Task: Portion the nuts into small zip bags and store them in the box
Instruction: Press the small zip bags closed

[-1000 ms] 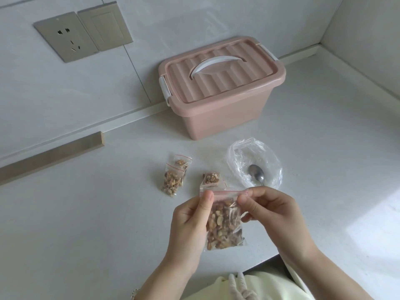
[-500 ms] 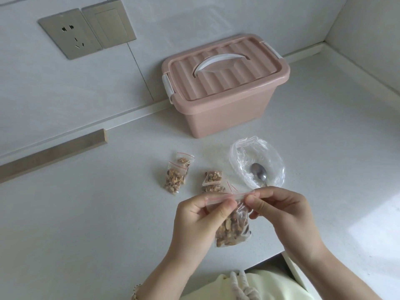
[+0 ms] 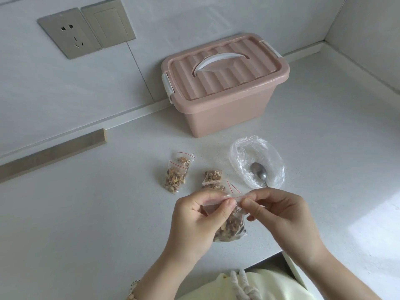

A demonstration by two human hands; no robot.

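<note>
A small zip bag of nuts [image 3: 231, 229] hangs over the counter's front edge. My left hand [image 3: 195, 219] and my right hand [image 3: 281, 215] both pinch its red-lined zip strip, thumbs nearly touching at the middle. Behind my hands lie filled small zip bags: two overlapping ones [image 3: 176, 173] to the left and a further pile [image 3: 213, 178] partly hidden by my left hand. The pink box [image 3: 225, 87] stands against the back wall, its ribbed lid closed and the white handle folded down.
A crumpled clear plastic bag [image 3: 257, 161] with a metal spoon [image 3: 259, 173] in it lies right of the small bags. A wooden strip [image 3: 54, 152] runs along the wall at left. A wall socket [image 3: 69, 33] is above. The white counter [image 3: 86, 213] ends just below my hands.
My hands have drawn together along the zip strip, and the bag has tipped so the nuts hang lower behind my left fingers. The view shifted slightly.
</note>
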